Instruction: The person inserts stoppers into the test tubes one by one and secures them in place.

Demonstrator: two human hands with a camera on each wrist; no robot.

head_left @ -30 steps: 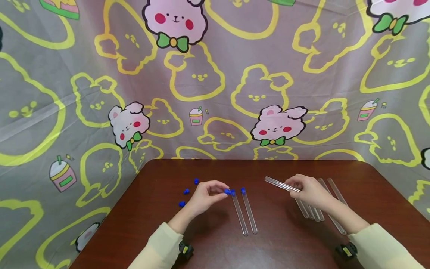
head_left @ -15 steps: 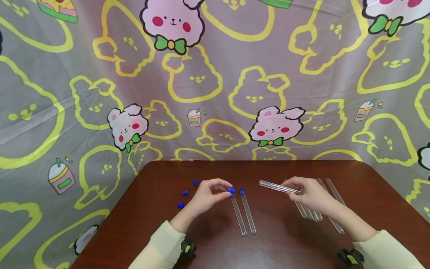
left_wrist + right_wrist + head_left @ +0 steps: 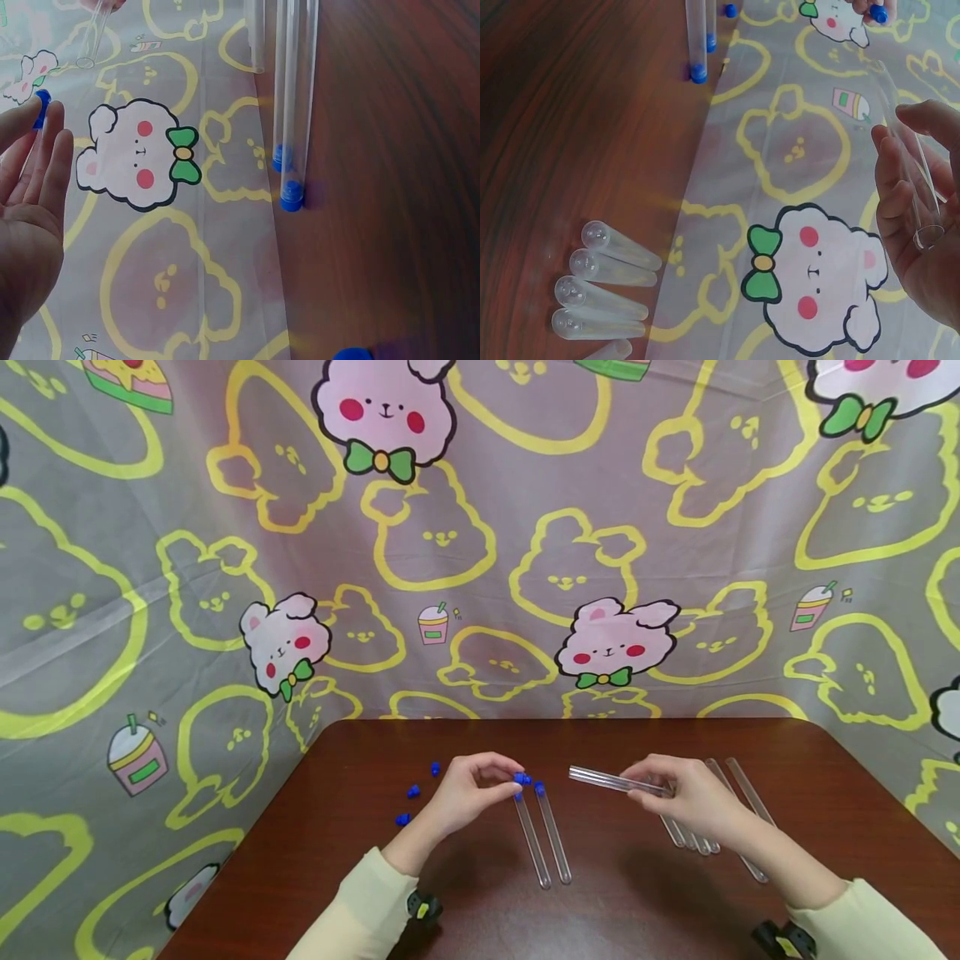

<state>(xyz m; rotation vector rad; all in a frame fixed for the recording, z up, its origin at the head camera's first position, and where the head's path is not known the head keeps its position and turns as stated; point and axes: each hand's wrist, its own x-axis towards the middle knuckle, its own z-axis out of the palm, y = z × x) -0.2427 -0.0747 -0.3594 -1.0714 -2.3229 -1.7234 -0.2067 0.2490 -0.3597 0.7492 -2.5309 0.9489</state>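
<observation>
My left hand (image 3: 468, 795) pinches a small blue cap (image 3: 43, 100) between thumb and fingertips, raised above the table. To its right, my right hand (image 3: 693, 789) grips a clear test tube (image 3: 596, 778) around its rounded end. The tube lies nearly level, its open mouth pointing toward the cap, with a gap between them. Below the left hand, two test tubes with blue caps, a left one (image 3: 534, 847) and a right one (image 3: 555, 837), lie side by side on the table. The right wrist view has the tube's rounded end against the palm.
Three loose blue caps, a far one (image 3: 435, 768), a middle one (image 3: 413, 790) and a near one (image 3: 403, 819), lie left of the left hand. Several uncapped tubes (image 3: 600, 281) lie under and beyond the right hand. A patterned curtain (image 3: 480, 543) stands behind the brown table (image 3: 615, 910).
The right hand has brought the tube leftward, its mouth now nearer the cap and slightly lower. The left hand has shifted slightly right and up with the cap.
</observation>
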